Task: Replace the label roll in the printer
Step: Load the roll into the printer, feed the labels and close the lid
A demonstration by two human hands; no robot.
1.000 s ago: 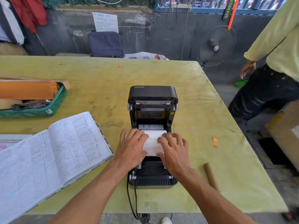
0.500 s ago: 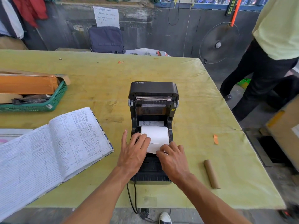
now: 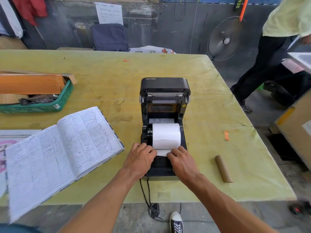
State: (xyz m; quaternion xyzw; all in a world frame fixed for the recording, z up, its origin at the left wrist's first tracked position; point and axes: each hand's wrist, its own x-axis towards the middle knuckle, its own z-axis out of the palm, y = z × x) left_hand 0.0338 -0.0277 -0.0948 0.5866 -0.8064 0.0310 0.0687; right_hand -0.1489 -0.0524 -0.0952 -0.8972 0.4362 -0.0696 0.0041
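A black label printer (image 3: 164, 125) is sitting near the middle of the yellow-green table (image 3: 210, 115), its lid standing open and tilted toward the far side. A white label roll (image 3: 166, 134) is lying in the open bay, its axis running left to right, with the loose end of paper coming off toward the near edge. The left hand (image 3: 140, 158) is resting on the near left part of the printer, fingers curled and pressing on the left corner of that loose paper end. The right hand (image 3: 182, 161) is doing the same on the near right, its fingertips pinching or pressing the right corner of the paper; which of the two I cannot tell. Both hands are narrow, fingers drawn together, and they are lying just beside each other with the paper tongue showing between them.

A black cable (image 3: 146, 194) is trailing from the near side of the printer over the table edge. An empty brown cardboard core (image 3: 223, 169) is lying on the table to the right, well apart from the printer. An open handwritten ledger (image 3: 64, 152) is lying to the left, and a green basket (image 3: 50, 105) holding cardboard is sitting at the far left. A small orange scrap (image 3: 226, 135) is lying right of the printer. Another person (image 3: 276, 47) in a pale shirt and dark trousers is standing beyond the table's far right corner, near a floor fan (image 3: 225, 41)
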